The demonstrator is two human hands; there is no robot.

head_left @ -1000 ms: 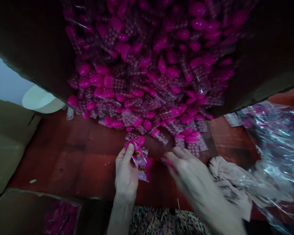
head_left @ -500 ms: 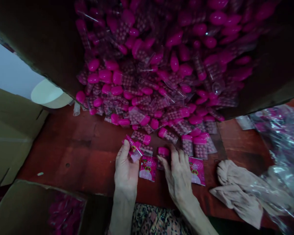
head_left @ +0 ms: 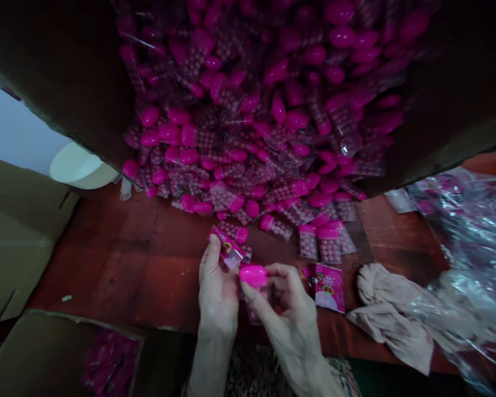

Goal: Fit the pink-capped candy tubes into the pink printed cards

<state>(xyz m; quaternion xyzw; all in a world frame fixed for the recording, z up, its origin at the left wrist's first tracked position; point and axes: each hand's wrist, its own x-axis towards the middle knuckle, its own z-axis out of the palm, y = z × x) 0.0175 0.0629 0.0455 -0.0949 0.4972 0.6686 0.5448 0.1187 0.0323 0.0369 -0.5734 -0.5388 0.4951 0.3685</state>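
Observation:
My left hand [head_left: 217, 289] holds a pink printed packet [head_left: 230, 251] between thumb and fingers. Beside it, my right hand [head_left: 287, 309] grips a clear container with a pink cap [head_left: 253, 274], filled with small round balls. The container is upright, close to my left palm. Right of my right hand, a flat pink printed packet [head_left: 329, 286] lies on the red-brown table [head_left: 149, 264]. Just beyond my hands lie several more capped containers, among them one [head_left: 308, 241] near another [head_left: 329, 244].
A large pile of pink-capped containers [head_left: 235, 154] spills from a cardboard box [head_left: 450, 132]. A cloth [head_left: 397, 309] and clear plastic bags [head_left: 475, 237] lie at the right. A white bowl [head_left: 82, 166] stands at the left; a lower-left box [head_left: 37, 353] holds pink packets [head_left: 111, 358].
My right hand has lifted the pink-capped container off the table and brought it left to my left hand. The flat packet that lay between my hands no longer shows there. The view has shifted slightly.

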